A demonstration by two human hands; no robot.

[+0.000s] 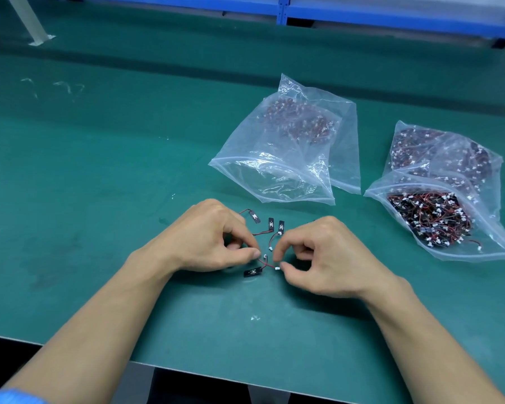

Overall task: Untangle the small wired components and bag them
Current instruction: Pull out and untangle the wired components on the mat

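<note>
Components [270, 228] lie in a loose cluster at lower centre of the frame, on the green mat [99, 199], between your hands and just below the mouth of the middle bag [274, 170]. Your left hand [204, 237] pinches the red wire [263, 262] of the nearest piece between thumb and forefinger. Your right hand [318, 255] pinches the white plug [277, 268] at that wire's other end, with the other fingers curled in. The piece's black tab [252, 271] rests on the mat just below your left thumb.

Expect these to weigh almost nothing and to slide at a touch. The wires look thin and limp, so they will probably loop and snag on one another. The joints where wire meets tab or plug are likely the weak spots. Take each piece by its hard ends, tab or plug, and ease them apart rather than tugging mid-wire. Whether this wire is crossed with its neighbour's is hard to tell at this size.

The bag film looks thin and slack, so hold the lip open when you load it. The right bag [438, 176], at the right of the frame, holds a dense tangle.
</note>
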